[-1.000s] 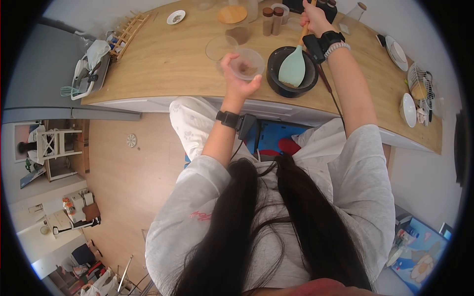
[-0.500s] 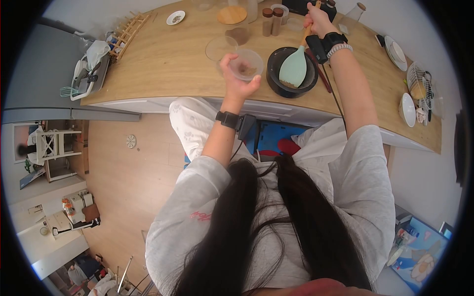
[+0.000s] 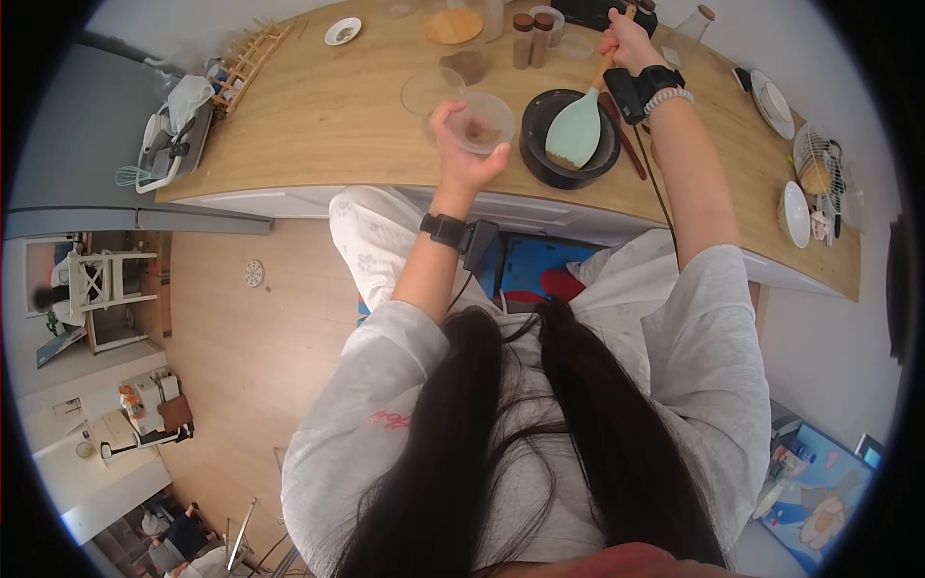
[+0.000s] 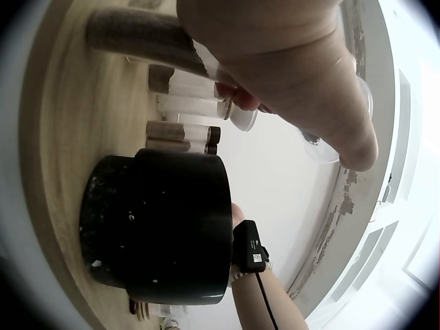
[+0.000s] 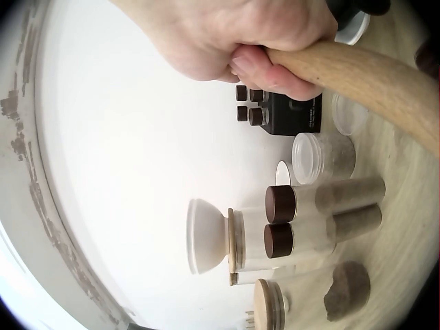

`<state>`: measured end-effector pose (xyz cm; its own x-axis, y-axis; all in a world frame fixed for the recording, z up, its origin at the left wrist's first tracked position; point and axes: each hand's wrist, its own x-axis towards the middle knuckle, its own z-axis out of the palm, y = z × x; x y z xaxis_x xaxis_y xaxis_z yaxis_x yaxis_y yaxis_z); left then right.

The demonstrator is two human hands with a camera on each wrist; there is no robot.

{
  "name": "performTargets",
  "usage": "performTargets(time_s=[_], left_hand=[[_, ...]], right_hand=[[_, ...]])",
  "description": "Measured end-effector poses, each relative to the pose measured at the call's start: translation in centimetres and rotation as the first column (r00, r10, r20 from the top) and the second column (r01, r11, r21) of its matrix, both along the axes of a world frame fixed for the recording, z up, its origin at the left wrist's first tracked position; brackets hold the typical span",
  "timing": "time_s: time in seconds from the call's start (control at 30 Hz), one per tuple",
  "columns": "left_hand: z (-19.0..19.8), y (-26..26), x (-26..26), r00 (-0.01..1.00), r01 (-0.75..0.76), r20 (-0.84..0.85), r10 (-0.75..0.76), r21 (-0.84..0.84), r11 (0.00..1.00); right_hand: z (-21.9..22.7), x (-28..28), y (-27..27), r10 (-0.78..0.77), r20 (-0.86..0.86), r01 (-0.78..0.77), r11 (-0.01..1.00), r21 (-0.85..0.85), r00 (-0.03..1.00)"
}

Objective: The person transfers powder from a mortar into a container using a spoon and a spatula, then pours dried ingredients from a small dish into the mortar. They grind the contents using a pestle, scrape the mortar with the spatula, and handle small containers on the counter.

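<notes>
My left hand (image 3: 466, 159) grips a clear round tub (image 3: 486, 123) with some brown stuff inside, just left of a black pot (image 3: 536, 166). In the left wrist view the pot (image 4: 180, 227) stands beneath that hand (image 4: 289, 69). My right hand (image 3: 631, 43) holds the wooden handle of a mint-green spatula (image 3: 575, 130), whose head rests inside the pot with brown bits at its edge. The right wrist view shows the fingers (image 5: 278, 74) curled round the wooden handle (image 5: 371, 79). The spatula head hides part of the pot's inside.
Behind the pot stand two brown-capped jars (image 3: 522, 48) and a wooden-lidded jar (image 3: 453, 31). A clear lid (image 3: 431, 91) lies behind the tub. A dark red utensil (image 3: 631, 149) lies right of the pot; bowls (image 3: 795, 214) and a wire rack (image 3: 819, 159) are farther right.
My right hand has moved slightly right and toward the counter's front, and the spatula head has shifted slightly right in the pot. My left hand stays nearly still with the tub.
</notes>
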<state>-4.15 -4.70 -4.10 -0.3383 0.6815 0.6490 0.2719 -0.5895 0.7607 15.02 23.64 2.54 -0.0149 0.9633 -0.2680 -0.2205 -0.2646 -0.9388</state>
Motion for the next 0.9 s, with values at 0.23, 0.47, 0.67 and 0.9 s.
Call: performTargets(time_s=[0.23, 0.47, 0.67, 0.9], left_hand=[[0.3, 0.0, 0.2, 1.000, -0.006, 0.003, 0.006, 0.012, 1.000], [-0.1, 0.1, 0.1, 1.000, 0.000, -0.002, 0.000, 0.004, 1.000], [0.3, -0.2, 0.1, 1.000, 0.007, -0.004, -0.007, -0.010, 1.000], [-0.1, 0.0, 0.0, 1.000, 0.019, -0.008, -0.019, -0.015, 1.000]], right_hand=[[-0.6, 0.9, 0.4, 0.038, -0.065, -0.040, 0.999, -0.027, 0.997], [-1.5, 1.8, 1.1, 0.055, -0.111, -0.058, 0.998, -0.028, 0.992], [-0.5, 1.6, -0.1, 0.002, -0.055, -0.005, 0.998, -0.056, 0.999], [-2.2, 3.6, 2.5, 0.064, -0.088, -0.065, 0.998, -0.008, 0.994]])
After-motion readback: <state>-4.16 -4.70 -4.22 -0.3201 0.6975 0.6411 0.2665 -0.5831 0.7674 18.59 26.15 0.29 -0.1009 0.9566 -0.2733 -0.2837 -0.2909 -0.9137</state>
